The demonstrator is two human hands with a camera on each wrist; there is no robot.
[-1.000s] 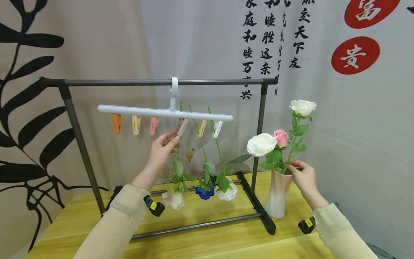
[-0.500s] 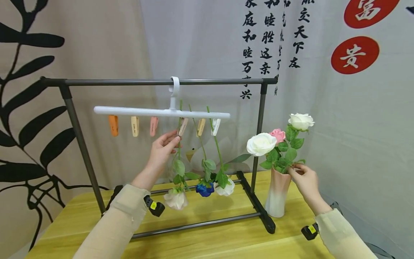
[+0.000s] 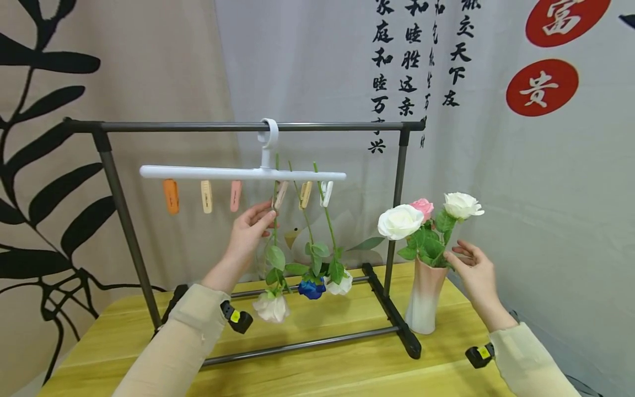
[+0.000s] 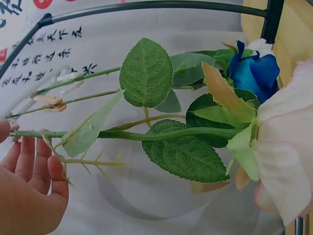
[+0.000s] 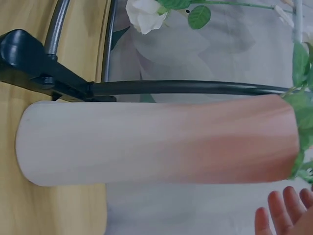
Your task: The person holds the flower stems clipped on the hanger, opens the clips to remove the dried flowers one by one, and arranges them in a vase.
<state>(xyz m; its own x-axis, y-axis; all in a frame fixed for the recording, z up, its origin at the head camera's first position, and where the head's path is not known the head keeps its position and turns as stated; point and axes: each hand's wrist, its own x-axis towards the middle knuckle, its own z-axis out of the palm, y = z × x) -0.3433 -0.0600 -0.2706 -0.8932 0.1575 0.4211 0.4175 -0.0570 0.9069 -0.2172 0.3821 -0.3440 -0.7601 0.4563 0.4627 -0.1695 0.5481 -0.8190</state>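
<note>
On a white hanger (image 3: 243, 173) hang several coloured clothespins. My left hand (image 3: 248, 226) pinches the pale pink clothespin (image 3: 280, 194), with the green stem (image 4: 122, 133) of an upside-down pale rose (image 3: 271, 306) running by the fingers. To its right, a blue rose (image 3: 311, 289) and a white rose (image 3: 339, 283) hang head down from the yellow and white clothespins. My right hand (image 3: 476, 275) is beside the mouth of a pink-and-white vase (image 3: 425, 298), fingers loosely spread. In the vase stand a white rose (image 3: 462, 206), a larger white rose (image 3: 401, 221) and a pink rose (image 3: 423, 208).
A dark metal rack (image 3: 198, 127) carries the hanger and stands on the wooden table (image 3: 347, 372). Its black foot (image 3: 397, 317) lies just left of the vase. Behind is a printed curtain (image 3: 307, 66).
The right-hand white rose has sunk lower into the vase, and my right hand has let go and drawn slightly right. The hanger has levelled; my left hand stays in place.
</note>
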